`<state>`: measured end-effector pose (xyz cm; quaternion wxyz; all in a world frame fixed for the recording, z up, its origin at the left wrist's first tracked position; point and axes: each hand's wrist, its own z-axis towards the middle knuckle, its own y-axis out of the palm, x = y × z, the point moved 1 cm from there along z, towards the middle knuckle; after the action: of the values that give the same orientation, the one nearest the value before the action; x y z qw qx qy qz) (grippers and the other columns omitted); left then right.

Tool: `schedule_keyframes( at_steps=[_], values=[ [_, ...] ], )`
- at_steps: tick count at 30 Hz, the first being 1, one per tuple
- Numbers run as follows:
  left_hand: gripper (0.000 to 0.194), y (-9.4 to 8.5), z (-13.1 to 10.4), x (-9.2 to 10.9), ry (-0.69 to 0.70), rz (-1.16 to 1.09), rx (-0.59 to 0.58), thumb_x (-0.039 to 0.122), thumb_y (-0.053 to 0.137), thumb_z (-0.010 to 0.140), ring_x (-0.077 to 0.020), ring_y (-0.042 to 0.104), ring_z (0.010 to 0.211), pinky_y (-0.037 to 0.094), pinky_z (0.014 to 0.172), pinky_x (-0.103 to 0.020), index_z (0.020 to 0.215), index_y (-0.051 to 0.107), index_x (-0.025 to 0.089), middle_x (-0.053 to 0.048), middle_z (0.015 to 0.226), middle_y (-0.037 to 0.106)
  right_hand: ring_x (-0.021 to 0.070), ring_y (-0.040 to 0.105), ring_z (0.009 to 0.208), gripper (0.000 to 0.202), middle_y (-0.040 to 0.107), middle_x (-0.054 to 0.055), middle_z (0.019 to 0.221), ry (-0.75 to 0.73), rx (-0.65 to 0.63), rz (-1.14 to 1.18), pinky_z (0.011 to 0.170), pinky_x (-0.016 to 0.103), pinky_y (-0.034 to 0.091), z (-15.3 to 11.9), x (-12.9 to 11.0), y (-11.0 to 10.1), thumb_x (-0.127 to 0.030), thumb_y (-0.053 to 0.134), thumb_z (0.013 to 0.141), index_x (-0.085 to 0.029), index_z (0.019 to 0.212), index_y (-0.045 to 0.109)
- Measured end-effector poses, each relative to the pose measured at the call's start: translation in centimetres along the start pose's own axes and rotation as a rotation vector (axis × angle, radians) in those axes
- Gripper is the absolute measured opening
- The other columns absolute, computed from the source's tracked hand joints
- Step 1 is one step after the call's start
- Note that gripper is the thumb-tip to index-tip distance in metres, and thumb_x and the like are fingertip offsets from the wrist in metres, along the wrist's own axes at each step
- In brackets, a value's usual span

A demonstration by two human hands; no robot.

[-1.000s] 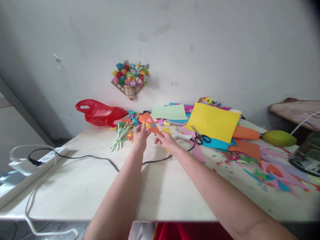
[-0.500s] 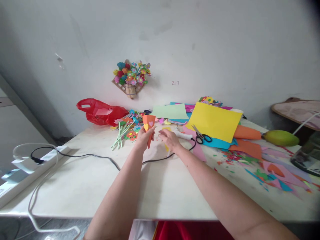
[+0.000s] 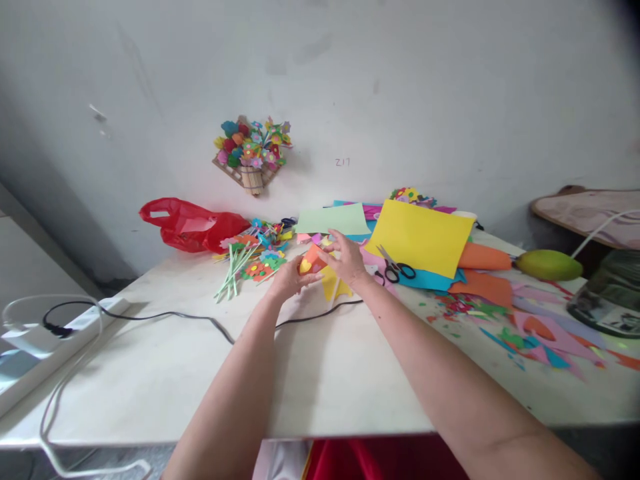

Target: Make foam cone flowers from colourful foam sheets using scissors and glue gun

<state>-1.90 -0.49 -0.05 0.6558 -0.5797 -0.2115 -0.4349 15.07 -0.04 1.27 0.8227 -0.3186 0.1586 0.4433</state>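
Observation:
An orange foam piece with a yellow heart on it lies between my two hands, above the middle of the table. My left hand is at its lower left, fingers curled round that side. On its right side my right hand touches the piece with thumb and fingers. Just below the right hand is a yellow foam piece. Pale green strips and cut-out foam flowers lie to the left of my hands.
Black scissors rest by a yellow sheet. A black cord crosses the table from a power strip. A red bag stands at the back left, foam scraps and a glass jar at right.
The orange piece has tipped from upright to slanted. My right hand has moved up and left onto it, from beside it. The view has shifted slightly to the right.

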Motion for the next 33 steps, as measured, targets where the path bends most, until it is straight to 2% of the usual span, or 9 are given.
schedule_keyframes(
  at_steps=[4, 7, 9, 13, 15, 19, 22, 26, 33],
  values=[
    [0.050, 0.2, 0.0, 0.2, 0.012, 0.169, -0.031, 0.053, 0.073, 0.060, -0.0113, 0.049, 0.042, 0.036, 0.044, -0.023, 0.092, 0.059, 0.018, 0.004, 0.056, 0.055, 0.0219, 0.061, 0.078, 0.062, 0.068, 0.005, 0.080, 0.040, -0.205, -0.061, 0.078, 0.035, 0.045, 0.0, -0.3, 0.3, -0.028, 0.069, 0.070, -0.016, 0.129, 0.053],
    [0.049, 0.3, -0.1, 0.2, 0.022, 0.247, -0.053, 0.052, 0.074, 0.059, -0.0139, 0.052, 0.049, 0.037, 0.049, -0.024, 0.093, 0.061, 0.018, 0.003, 0.058, 0.055, 0.0187, 0.059, 0.075, 0.062, 0.068, 0.004, 0.083, 0.081, -0.296, -0.045, 0.073, 0.031, 0.046, -0.1, -0.3, 0.3, -0.022, 0.067, 0.070, -0.018, 0.131, 0.053],
    [0.049, 0.1, -0.1, 0.0, 0.040, 0.206, -0.030, 0.052, 0.070, 0.064, -0.0158, 0.055, 0.055, 0.040, 0.054, -0.025, 0.099, 0.063, 0.019, 0.001, 0.061, 0.058, 0.0178, 0.060, 0.076, 0.060, 0.068, 0.004, 0.086, 0.120, -0.317, 0.014, 0.074, 0.030, 0.047, -0.2, -0.1, 0.3, -0.019, 0.065, 0.071, -0.021, 0.130, 0.055],
    [0.042, -0.5, 0.1, -0.9, 0.119, -0.060, 0.116, 0.054, 0.049, 0.082, -0.0187, 0.061, 0.080, 0.045, 0.068, -0.026, 0.103, 0.067, 0.021, -0.006, 0.083, 0.066, 0.0176, 0.063, 0.082, 0.060, 0.068, 0.004, 0.095, 0.212, -0.310, 0.192, 0.078, 0.033, 0.050, -0.4, 0.5, 0.7, -0.019, 0.064, 0.073, -0.021, 0.132, 0.053],
    [0.041, -0.5, 0.3, -1.3, 0.123, -0.128, 0.135, 0.052, 0.057, 0.078, -0.0181, 0.062, 0.078, 0.045, 0.066, -0.026, 0.103, 0.068, 0.022, -0.005, 0.081, 0.067, 0.0176, 0.063, 0.087, 0.061, 0.067, 0.005, 0.104, 0.240, -0.301, 0.269, 0.080, 0.033, 0.051, -0.4, 0.6, 0.9, -0.018, 0.063, 0.073, -0.022, 0.133, 0.053],
    [0.050, -0.1, 0.5, -1.7, 0.157, -0.146, 0.117, 0.045, 0.074, 0.065, -0.0169, 0.061, 0.069, 0.046, 0.063, -0.026, 0.108, 0.068, 0.022, -0.005, 0.075, 0.067, 0.0175, 0.062, 0.095, 0.060, 0.063, 0.008, 0.120, 0.282, -0.295, 0.340, 0.086, 0.033, 0.050, -0.5, 0.3, 0.9, -0.015, 0.063, 0.071, -0.020, 0.130, 0.055],
    [0.047, 0.2, 0.6, -1.5, 0.191, -0.089, 0.179, 0.043, 0.077, 0.062, -0.0154, 0.059, 0.070, 0.047, 0.066, -0.026, 0.104, 0.070, 0.023, -0.006, 0.080, 0.069, 0.0153, 0.063, 0.086, 0.062, 0.066, 0.008, 0.111, 0.348, -0.322, 0.402, 0.082, 0.032, 0.051, -0.5, -0.1, 0.7, -0.014, 0.059, 0.072, -0.017, 0.134, 0.051],
    [0.047, 0.3, 0.6, -1.4, 0.185, -0.114, 0.186, 0.040, 0.079, 0.060, -0.0147, 0.058, 0.068, 0.047, 0.065, -0.026, 0.103, 0.071, 0.023, -0.005, 0.079, 0.069, 0.0134, 0.061, 0.078, 0.061, 0.067, 0.006, 0.101, 0.387, -0.325, 0.440, 0.077, 0.030, 0.052, -0.6, -0.4, 0.5, -0.013, 0.057, 0.073, -0.017, 0.133, 0.052],
    [0.044, 0.3, 0.3, -1.2, 0.106, -0.239, 0.236, 0.029, 0.085, 0.048, -0.0147, 0.057, 0.063, 0.045, 0.059, -0.024, 0.091, 0.074, 0.025, -0.003, 0.072, 0.068, 0.0154, 0.063, 0.085, 0.061, 0.067, 0.007, 0.104, 0.443, -0.333, 0.478, 0.080, 0.031, 0.052, -0.8, -0.7, 0.6, -0.013, 0.058, 0.071, -0.017, 0.132, 0.053]
  ],
)
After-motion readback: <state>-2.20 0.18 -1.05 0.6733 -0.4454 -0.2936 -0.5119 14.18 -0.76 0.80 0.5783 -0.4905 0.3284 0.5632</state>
